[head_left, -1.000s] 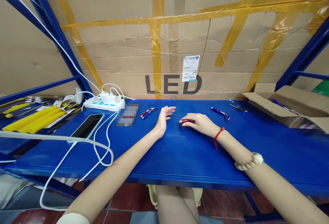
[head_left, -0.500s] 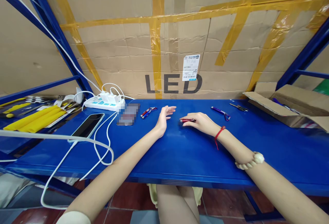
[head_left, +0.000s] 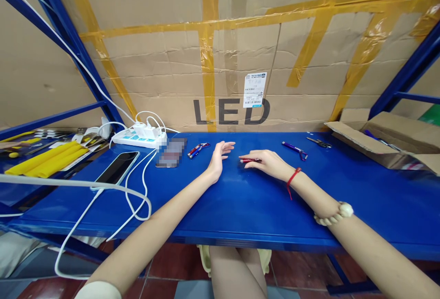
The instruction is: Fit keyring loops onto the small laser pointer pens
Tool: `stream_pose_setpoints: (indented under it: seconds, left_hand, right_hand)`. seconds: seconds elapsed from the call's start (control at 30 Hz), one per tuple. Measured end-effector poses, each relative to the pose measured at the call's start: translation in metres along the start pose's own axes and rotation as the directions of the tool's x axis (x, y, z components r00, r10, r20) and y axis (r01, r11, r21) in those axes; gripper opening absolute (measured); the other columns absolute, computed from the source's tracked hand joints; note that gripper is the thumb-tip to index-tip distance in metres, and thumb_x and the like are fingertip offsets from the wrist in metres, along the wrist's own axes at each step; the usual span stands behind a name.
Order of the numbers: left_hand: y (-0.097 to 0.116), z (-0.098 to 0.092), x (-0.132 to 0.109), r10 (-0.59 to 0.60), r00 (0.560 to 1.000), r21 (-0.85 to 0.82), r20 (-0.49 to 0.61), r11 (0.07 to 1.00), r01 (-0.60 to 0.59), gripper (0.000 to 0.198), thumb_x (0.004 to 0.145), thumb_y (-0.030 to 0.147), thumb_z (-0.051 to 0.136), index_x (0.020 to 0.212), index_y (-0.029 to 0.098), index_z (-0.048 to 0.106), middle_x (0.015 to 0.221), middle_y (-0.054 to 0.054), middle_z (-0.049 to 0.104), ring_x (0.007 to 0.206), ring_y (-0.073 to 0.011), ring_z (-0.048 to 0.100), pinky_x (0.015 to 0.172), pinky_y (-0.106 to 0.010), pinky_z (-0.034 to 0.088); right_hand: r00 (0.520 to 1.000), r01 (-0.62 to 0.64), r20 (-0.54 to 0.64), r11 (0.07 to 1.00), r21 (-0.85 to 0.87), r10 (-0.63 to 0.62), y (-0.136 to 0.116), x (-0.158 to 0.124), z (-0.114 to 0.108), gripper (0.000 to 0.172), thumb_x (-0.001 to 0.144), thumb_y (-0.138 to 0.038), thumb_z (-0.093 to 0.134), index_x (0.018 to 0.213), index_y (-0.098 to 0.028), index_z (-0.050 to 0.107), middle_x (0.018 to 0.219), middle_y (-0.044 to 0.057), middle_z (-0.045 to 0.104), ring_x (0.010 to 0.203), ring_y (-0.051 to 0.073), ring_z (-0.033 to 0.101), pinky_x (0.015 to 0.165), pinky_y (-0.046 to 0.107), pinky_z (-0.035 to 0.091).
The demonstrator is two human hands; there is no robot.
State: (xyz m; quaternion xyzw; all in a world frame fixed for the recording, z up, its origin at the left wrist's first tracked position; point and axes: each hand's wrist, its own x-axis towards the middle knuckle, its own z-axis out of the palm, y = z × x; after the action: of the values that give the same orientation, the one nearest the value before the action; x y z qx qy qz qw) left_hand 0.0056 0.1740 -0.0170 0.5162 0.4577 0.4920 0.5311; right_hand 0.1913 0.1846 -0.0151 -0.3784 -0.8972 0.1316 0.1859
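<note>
My right hand (head_left: 270, 162) rests low over the blue tabletop, its fingers closed around a small red keychain flashlight (head_left: 248, 160) whose silver end points left. Across a short gap, my left hand (head_left: 219, 159) stands on its edge, palm turned toward the right hand, fingers apart and holding nothing. Left of it lie a red and a blue keychain flashlight (head_left: 196, 151) side by side. Beyond my right hand, a purple keychain flashlight (head_left: 293, 149) with a clip lies near some keys (head_left: 319, 142).
An open cardboard box (head_left: 371, 152) sits at the right. At the left are a charging phone (head_left: 117, 168), a blurred-out flat item (head_left: 172, 153), a white power strip (head_left: 137, 138), loose cables and yellow packets (head_left: 51, 159). Another person's hand (head_left: 13, 145) shows at the left edge. Taped cardboard (head_left: 165, 70) stands behind.
Both my hands and the red flashlight stay nearly still. Another person's hand has come into view at the far left edge.
</note>
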Motion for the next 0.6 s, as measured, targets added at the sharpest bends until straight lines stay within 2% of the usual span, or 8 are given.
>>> stream_pose_setpoints:
  seconds: [0.37,0.6]
  left_hand:
    - [-0.0021,-0.0008,0.0018,0.007,1.0,-0.009,0.004,1.0,-0.007,0.052,0.084,0.04,0.02,0.108,0.014,0.057,0.113,-0.008,0.055,0.108,-0.0222,0.045,0.093,-0.036,0.032]
    - [-0.0014,-0.0007,0.0013,0.009,1.0,-0.015,-0.002,1.0,-0.009,0.051,0.084,0.04,0.02,0.108,0.014,0.057,0.113,-0.008,0.054,0.108,-0.0223,0.046,0.093,-0.036,0.031]
  right_hand:
    - [1.0,0.003,-0.02,1.0,-0.022,-0.003,0.0,0.0001,-0.0011,0.036,0.083,-0.049,0.044,0.105,-0.027,0.062,0.098,0.001,0.062,0.089,0.016,0.057,0.071,0.023,0.04]
    - [1.0,0.024,0.008,0.999,-0.03,-0.024,-0.0001,0.0008,0.0016,0.037,0.083,-0.05,0.043,0.107,-0.027,0.061,0.096,0.001,0.062,0.088,0.016,0.057,0.068,0.022,0.04]
